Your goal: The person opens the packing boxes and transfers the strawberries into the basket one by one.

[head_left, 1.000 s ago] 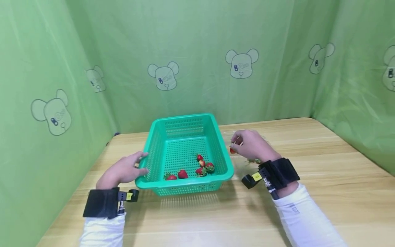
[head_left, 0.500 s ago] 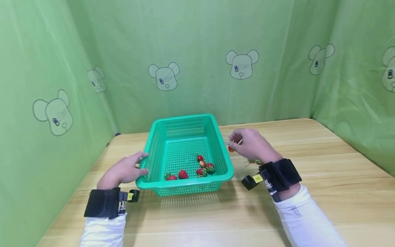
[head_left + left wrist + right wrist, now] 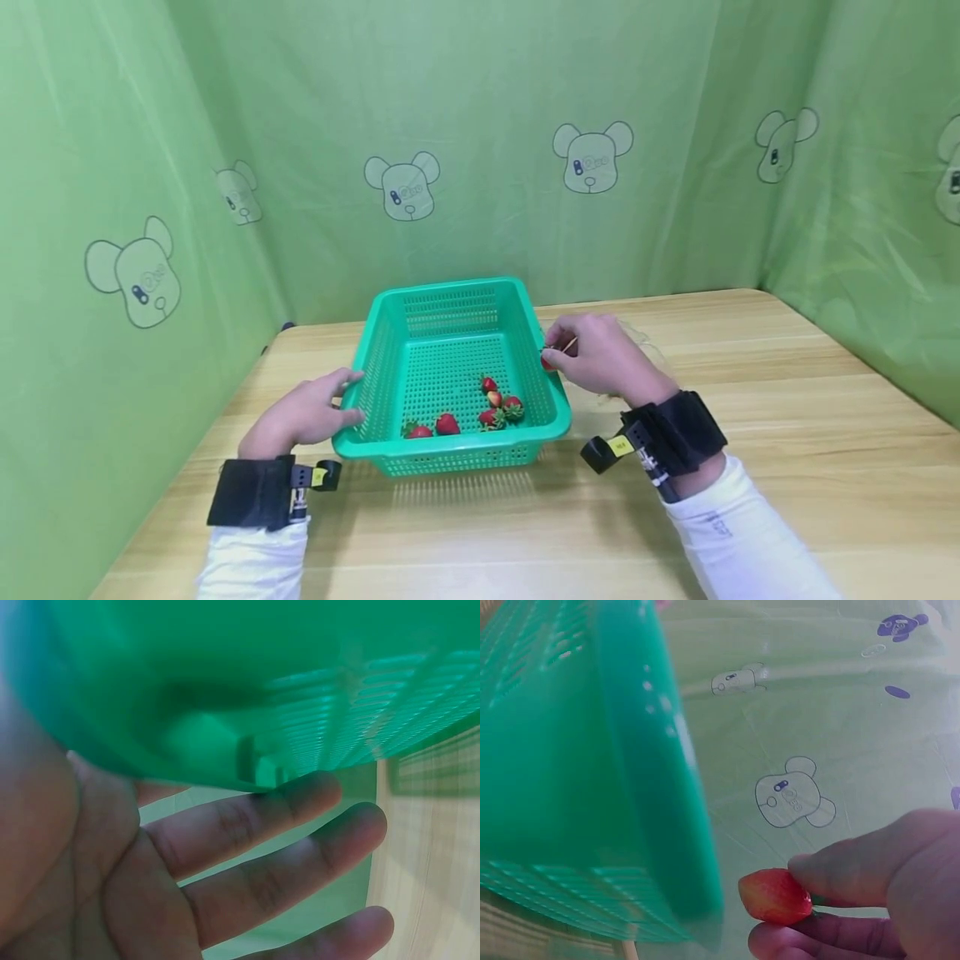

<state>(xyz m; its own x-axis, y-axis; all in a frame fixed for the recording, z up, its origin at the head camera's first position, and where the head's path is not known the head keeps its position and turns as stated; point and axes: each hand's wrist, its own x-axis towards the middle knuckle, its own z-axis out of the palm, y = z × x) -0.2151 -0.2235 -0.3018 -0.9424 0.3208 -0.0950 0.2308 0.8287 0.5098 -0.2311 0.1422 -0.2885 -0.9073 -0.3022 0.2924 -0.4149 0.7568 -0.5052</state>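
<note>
A green plastic basket [image 3: 450,446] with slotted walls stands on the table. Several strawberries [image 3: 447,424] lie in its near part, some with leafy caps. At the basket's left rim is my left hand [image 3: 307,410], thumb over the rim; in the left wrist view its fingers [image 3: 277,889] are spread, nearly straight, below the rim. My right hand [image 3: 600,354] is beside the right rim and pinches a strawberry [image 3: 775,896] by its leafy end between thumb and fingers. In the right wrist view this strawberry's tip points toward the basket [image 3: 652,765], a small gap apart.
The wooden table [image 3: 480,542] extends around the basket. Behind my right hand lies something clear and thin, with a faint outline [image 3: 647,342]. A green curtain [image 3: 495,233] with printed bear heads hangs behind the table and along its sides.
My right hand has moved left with the strawberry, from beside the basket to its right rim. The left hand and the strawberries in the basket stay where they were.
</note>
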